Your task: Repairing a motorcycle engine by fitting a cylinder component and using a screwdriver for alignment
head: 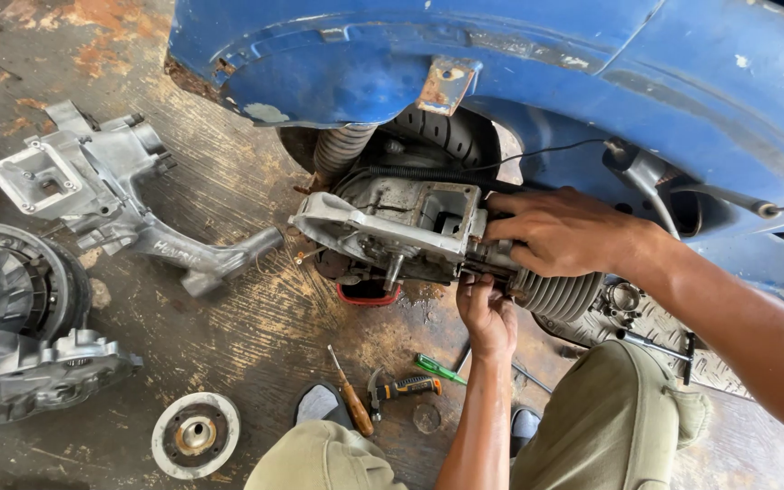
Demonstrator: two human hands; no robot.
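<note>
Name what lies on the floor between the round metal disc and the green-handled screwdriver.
In the head view, between the round metal disc and the green-handled screwdriver lie a wooden-handled screwdriver and a small black-and-orange-handled tool, with the person's knee just below.

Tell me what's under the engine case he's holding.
Under the engine case a red tray edge shows on the stained wooden floor. The case covers the rest of it, contents unseen.

A repair workshop: a stained concrete floor (256,299) strewn with engine casings (93,181), hand tools (406,387) and a blue scooter body (501,63).
</note>
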